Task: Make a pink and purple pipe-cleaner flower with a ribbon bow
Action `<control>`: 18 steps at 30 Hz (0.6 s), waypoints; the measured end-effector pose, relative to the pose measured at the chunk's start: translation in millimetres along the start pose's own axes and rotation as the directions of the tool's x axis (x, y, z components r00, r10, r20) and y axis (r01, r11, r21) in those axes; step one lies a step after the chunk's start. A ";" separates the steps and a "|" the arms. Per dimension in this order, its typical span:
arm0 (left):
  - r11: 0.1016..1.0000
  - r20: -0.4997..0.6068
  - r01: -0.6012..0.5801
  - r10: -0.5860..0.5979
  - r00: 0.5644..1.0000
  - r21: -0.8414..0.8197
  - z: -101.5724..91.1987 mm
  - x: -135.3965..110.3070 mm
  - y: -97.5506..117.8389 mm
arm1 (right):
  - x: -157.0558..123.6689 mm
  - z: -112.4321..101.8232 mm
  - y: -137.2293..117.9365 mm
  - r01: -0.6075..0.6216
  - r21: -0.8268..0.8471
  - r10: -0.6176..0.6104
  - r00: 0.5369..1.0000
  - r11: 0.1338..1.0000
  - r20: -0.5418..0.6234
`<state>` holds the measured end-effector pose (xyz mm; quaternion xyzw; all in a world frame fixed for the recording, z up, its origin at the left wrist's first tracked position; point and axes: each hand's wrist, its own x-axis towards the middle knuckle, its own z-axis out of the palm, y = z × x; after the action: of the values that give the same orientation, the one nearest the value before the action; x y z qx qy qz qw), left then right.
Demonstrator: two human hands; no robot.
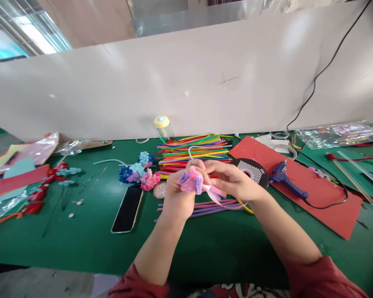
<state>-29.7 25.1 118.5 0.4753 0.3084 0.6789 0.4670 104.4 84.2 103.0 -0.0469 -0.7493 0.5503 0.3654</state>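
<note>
My left hand [175, 196] is closed around a small pink and purple pipe-cleaner flower [191, 182], held above the green table [90, 240]. My right hand [233, 180] pinches the same flower from the right, with a pale pink strip [216, 193] trailing under its fingers. Loose purple pipe cleaners [205, 207] lie on the table just beneath both hands. A pile of multicoloured pipe cleaners [194, 151] sits right behind them.
A phone [127, 209] lies face up left of my hands, near finished blue and pink flowers [139, 171]. A purple glue gun [286, 180] rests on a red sheet [329, 198] to the right, its black cable running up the white wall. Red flowers and paper sheets crowd the left edge.
</note>
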 end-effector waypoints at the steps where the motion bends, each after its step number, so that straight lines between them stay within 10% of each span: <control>1: 0.999 -0.017 0.027 -0.027 1.000 -0.021 0.6 -0.2 0.1 | -0.4 1.1 1.2 0.025 0.021 -0.025 1.000 0.999 0.016; 7: 0.951 -0.076 0.186 -0.210 0.975 -0.245 8.9 -5.2 -4.6 | -3.5 10.9 8.6 0.182 -0.179 -0.221 0.947 0.967 -0.232; 14: 0.877 -0.181 0.236 -0.335 0.924 -0.419 18.3 -10.6 -17.1 | -2.7 24.9 21.8 0.137 -0.733 -0.523 0.787 0.666 -0.328; 18: 0.944 -0.308 0.186 -0.269 0.913 -0.274 15.2 -8.0 -23.9 | -3.0 34.2 28.3 0.027 -0.776 -0.398 0.870 0.630 -0.293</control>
<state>-6.4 26.3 100.4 0.2517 0.3544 0.7233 0.5365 76.7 66.8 72.9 -0.2245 -0.8058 0.1170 0.5354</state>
